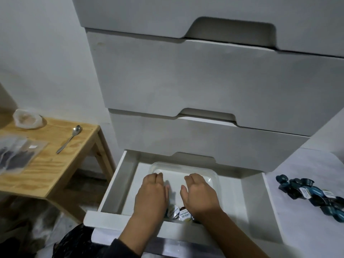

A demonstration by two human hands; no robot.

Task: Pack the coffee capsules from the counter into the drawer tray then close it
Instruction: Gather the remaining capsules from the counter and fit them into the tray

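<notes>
Both hands, left hand [151, 194] and right hand [200, 195], fingers relaxed, over clear tray [214, 175] in white drawer [119, 185]

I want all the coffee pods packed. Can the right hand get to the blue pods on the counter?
Probably yes. The right hand is over the tray in the open drawer, and the blue pods lie uncovered on the white counter beside it, nothing between.

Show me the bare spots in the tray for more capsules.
The far half of the tray, beyond both hands, is bare up to its back rim. The near end is crowded: capsules sit between the left hand and right hand.
</notes>
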